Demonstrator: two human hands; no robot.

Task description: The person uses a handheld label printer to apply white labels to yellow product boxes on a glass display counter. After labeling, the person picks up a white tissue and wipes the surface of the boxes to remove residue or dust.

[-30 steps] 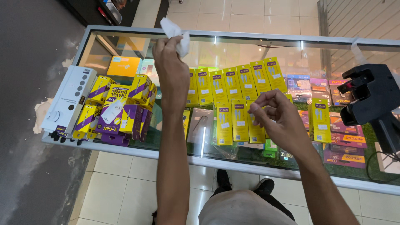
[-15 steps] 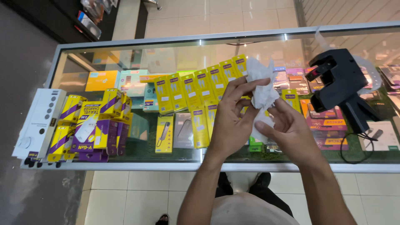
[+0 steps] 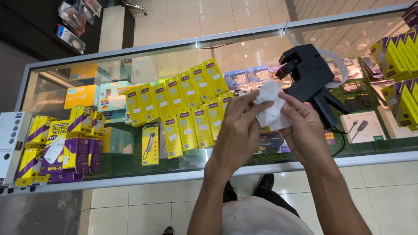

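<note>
we see a crumpled white tissue [image 3: 271, 109] pinched between both of our hands, held up in the air above the front part of the glass desk [image 3: 244, 41]. the left hand [image 3: 237, 135] has its grip closed on the tissue's left side, fingers curled over the upper edge and thumb behind it. the right hand [image 3: 307, 130] has its grip closed on the right side, fingertips pressed onto the top of the wad, which bulges out between the two hands. just behind the tissue, touching the glass top, stands a black label gun [image 3: 307, 72] with a strip of white tape looping from it. under the glass to the left lie rows of yellow boxes [image 3: 183, 109], and farther left a stack of yellow and purple charger boxes [image 3: 65, 148] beside a white power strip [image 3: 11, 146]. more yellow boxes sit at the far right.
</note>
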